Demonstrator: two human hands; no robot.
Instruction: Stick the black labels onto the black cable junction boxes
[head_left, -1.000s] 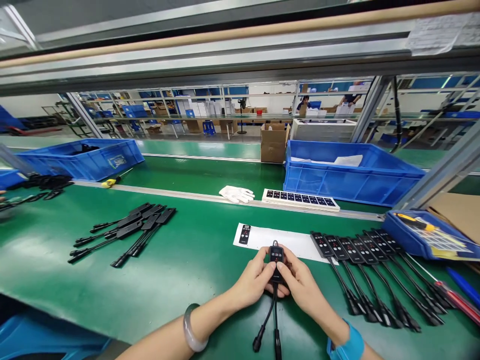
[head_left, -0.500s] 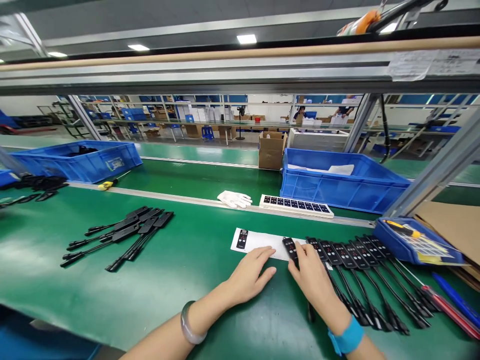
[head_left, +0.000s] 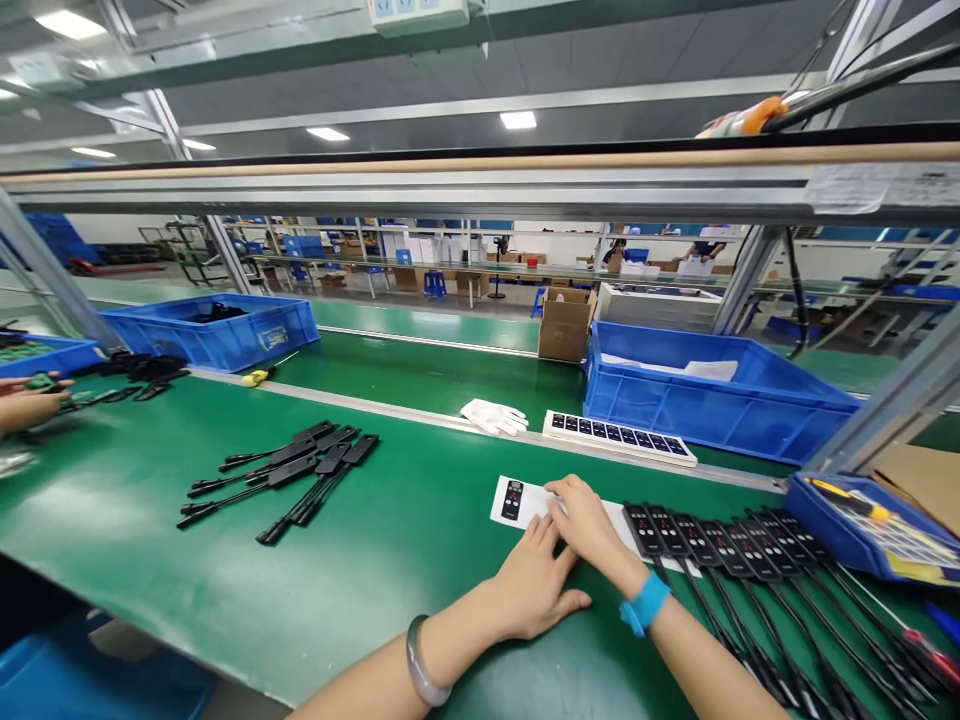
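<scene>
Right hand: right hand [head_left: 589, 520] at lower centre of the frame, forearm coming in from the lower right, blue wristband [head_left: 643, 603] on the wrist. Palm down, fingers extended toward the left and laid on the white label sheet [head_left: 536, 497]; grasping nothing, fingers loose.
Left hand: left hand [head_left: 534, 585] just below and left of the right one, forearm entering from the bottom edge, grey bangle [head_left: 421, 665] on the wrist. Palm flat on the green table [head_left: 375, 560], fingers pointing up-frame with tips at the sheet's near edge; released, holding nothing.
Label sheet: lies flat at centre, one black sticker [head_left: 512, 499] showing on its left end.
Row of controllers: black controllers with cables [head_left: 720, 545] lined side by side right of the hands, cables trailing to the lower right; leftmost one just beside the right wrist.
Left pile: black cabled parts [head_left: 292, 470] loosely heaped at centre left, well apart from both hands.
Behind: white glove [head_left: 493, 416] and a strip of stickers [head_left: 619, 437] by the belt rail; blue bin [head_left: 720, 400] beyond.
Far left: another person's hand [head_left: 26, 402] at the frame edge.
</scene>
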